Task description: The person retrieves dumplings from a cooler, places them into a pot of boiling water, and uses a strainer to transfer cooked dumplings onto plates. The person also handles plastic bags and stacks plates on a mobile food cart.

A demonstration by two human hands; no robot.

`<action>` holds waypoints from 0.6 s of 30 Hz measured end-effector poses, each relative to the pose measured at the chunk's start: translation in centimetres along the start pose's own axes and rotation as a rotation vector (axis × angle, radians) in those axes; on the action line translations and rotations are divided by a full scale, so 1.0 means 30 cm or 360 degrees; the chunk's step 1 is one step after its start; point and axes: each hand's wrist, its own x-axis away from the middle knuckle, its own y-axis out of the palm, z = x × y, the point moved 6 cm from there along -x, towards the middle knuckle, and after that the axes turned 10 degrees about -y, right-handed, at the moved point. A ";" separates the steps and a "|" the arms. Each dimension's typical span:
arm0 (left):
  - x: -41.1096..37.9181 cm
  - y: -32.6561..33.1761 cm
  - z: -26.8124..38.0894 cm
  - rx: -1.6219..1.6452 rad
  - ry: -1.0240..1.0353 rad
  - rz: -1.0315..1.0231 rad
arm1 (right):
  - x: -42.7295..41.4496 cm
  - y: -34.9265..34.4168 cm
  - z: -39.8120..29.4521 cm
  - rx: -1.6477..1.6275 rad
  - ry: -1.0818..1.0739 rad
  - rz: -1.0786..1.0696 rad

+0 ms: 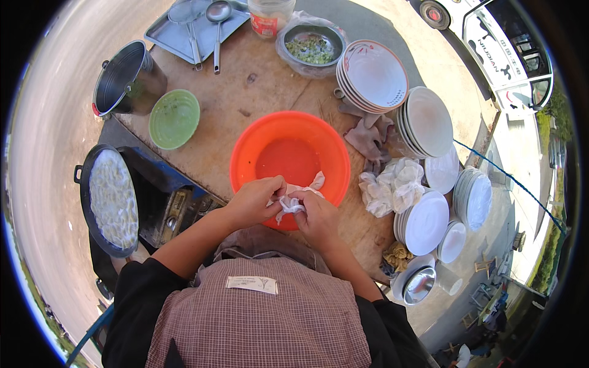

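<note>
Both of my hands meet over the near side of a round orange plastic basin (290, 118). Pinched at the fingertips of my left hand (256, 200) and my right hand (318, 216) is a thin white plastic bag (291, 204), bunched and twisted between them. Part of the bag spreads behind my right fingers, and a pale end sticks up inside the basin. My fingers partly hide the bag, so whether it holds anything is unclear. The basin's visible floor looks wet or shiny, with a few small specks.
Left are a wok (113, 200) of pale food in whitish foam, a metal bucket (124, 83) and a green bowl (174, 119). Behind lie a tray (161, 39) with strainer and ladle, and a chopped-greens bowl (313, 48). Stacked bowls (375, 76), plates (421, 223) and plastic bags (391, 186) line the right.
</note>
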 end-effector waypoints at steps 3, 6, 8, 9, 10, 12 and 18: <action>-0.007 -0.015 -0.041 0.0338 -0.0331 -0.0002 | 0.035 -0.014 0.063 -0.0180 0.0312 -0.0067; -0.018 -0.067 -0.105 0.0195 -0.0084 0.0187 | 0.066 -0.019 0.086 -0.0199 0.0433 -0.0304; -0.017 -0.069 -0.203 0.1158 -0.0338 0.0443 | 0.067 0.000 0.076 -0.0475 0.0464 -0.0324; -0.015 -0.065 -0.234 0.1642 -0.0458 0.0561 | 0.067 0.014 0.069 -0.0778 0.0531 -0.0227; -0.028 -0.054 -0.245 0.1796 -0.0560 0.0355 | 0.066 0.024 0.066 -0.1082 0.0596 -0.0127; -0.045 -0.065 -0.200 0.1860 -0.0660 0.0346 | 0.028 0.022 0.138 -0.1889 0.0977 0.0516; -0.124 0.260 -0.400 0.1284 -0.1266 0.0108 | 0.013 0.089 0.360 -0.2110 0.1448 0.0915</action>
